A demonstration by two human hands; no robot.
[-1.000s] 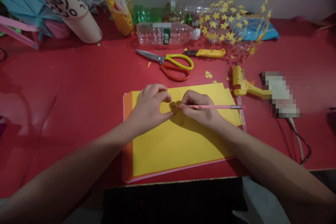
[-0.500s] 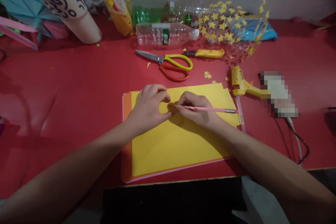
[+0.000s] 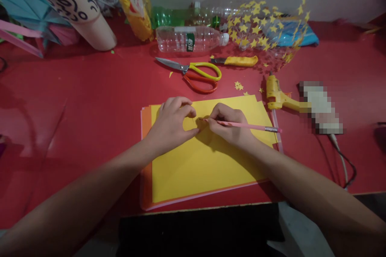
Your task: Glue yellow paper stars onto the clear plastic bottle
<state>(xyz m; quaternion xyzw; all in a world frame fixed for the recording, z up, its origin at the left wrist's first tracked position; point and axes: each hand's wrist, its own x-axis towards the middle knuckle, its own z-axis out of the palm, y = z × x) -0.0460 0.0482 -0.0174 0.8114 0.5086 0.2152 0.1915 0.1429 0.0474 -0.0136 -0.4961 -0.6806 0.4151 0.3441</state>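
Observation:
A stack of coloured paper lies on the red table with a yellow sheet (image 3: 199,164) on top. My left hand (image 3: 171,124) rests on the sheet with its fingers curled and thumb and forefinger pressed down on something small that I cannot make out. My right hand (image 3: 230,126) is closed around a pink pencil (image 3: 250,126), whose tip touches the yellow sheet right beside my left fingertips. The pencil's eraser end points right.
Scissors (image 3: 196,73) with yellow and red handles and a yellow utility knife (image 3: 237,61) lie behind the paper. A yellow glue gun (image 3: 279,95) with a cord sits at right. Plastic bottles (image 3: 189,39), one covered in yellow stars (image 3: 256,24), and a lettered cone (image 3: 75,4) line the back.
The pencil's tip has shifted slightly on the sheet, and its eraser end has swung a little left and back to the right. My left hand has stayed in place.

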